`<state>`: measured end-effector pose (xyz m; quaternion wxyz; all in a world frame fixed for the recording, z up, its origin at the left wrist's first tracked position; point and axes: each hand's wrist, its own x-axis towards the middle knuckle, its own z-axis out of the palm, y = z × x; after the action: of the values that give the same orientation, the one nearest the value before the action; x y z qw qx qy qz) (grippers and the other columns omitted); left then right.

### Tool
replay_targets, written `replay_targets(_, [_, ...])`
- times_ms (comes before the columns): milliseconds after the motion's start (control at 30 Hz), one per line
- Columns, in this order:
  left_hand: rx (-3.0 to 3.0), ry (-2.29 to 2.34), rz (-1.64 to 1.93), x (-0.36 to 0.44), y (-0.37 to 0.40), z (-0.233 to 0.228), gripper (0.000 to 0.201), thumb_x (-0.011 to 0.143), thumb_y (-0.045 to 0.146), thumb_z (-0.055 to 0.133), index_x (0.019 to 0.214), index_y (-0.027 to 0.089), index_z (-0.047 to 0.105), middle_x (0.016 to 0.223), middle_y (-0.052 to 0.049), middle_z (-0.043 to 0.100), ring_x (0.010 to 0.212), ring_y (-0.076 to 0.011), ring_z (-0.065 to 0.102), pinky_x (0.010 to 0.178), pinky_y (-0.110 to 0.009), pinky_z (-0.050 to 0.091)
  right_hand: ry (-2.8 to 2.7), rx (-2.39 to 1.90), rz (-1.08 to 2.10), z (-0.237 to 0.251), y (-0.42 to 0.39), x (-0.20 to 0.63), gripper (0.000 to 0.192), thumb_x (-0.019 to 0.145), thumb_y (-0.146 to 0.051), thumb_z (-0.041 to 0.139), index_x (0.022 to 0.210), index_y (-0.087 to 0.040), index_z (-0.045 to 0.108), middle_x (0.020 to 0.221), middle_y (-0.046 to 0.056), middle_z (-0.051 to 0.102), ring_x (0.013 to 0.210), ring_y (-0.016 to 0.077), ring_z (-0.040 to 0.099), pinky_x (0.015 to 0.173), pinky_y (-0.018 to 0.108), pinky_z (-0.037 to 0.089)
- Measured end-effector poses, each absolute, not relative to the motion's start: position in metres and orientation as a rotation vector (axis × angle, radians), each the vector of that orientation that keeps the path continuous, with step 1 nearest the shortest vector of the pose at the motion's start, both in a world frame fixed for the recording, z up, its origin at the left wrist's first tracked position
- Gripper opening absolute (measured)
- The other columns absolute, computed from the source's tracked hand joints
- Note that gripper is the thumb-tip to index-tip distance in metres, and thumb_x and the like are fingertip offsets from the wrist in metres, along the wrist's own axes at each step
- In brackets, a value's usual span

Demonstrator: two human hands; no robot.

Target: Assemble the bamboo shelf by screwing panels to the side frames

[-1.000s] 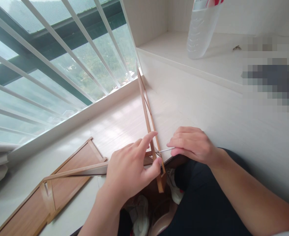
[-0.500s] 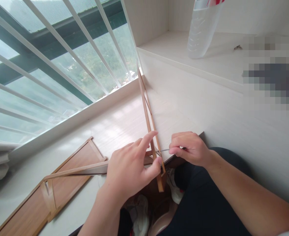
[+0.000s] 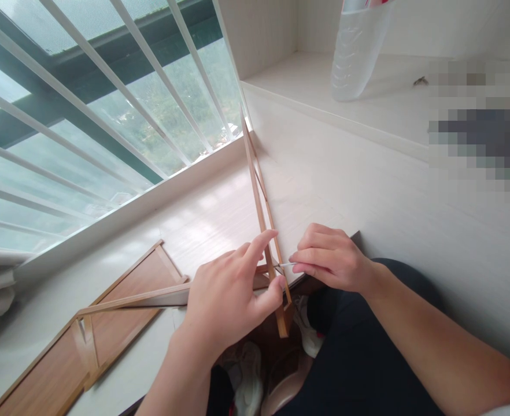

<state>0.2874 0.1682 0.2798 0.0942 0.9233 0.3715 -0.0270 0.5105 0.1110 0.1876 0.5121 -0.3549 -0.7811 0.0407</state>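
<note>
Right grip (image 3: 333, 255) pinches a thin rod (image 3: 287, 264) beside left grip (image 3: 229, 294), spread against a wooden frame (image 3: 261, 216), likely light and stiff, best steadied there.

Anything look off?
Pixelated patch at right hides part of the shelf. A small dark object right of the bottle is unidentifiable. No spill, nor clear damage to the wooden frame by the left hand.
</note>
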Motion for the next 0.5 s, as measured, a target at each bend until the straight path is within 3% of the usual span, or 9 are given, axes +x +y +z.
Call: replay_targets(500, [2.740,1.098,-0.080,0.2890,0.1675,0.2820,0.056,0.096,0.053,0.044,0.150,0.038,0.037,0.109,0.002,0.078,0.097,-0.0272,0.075,0.070,-0.035,0.046,-1.874,-0.875,-0.009,0.1885,0.1094,0.5138,0.013,0.091,-0.014,0.076,0.103,-0.015,0.073,0.089,0.007,0.069,0.080,0.0183,0.057,0.071,0.032,0.051])
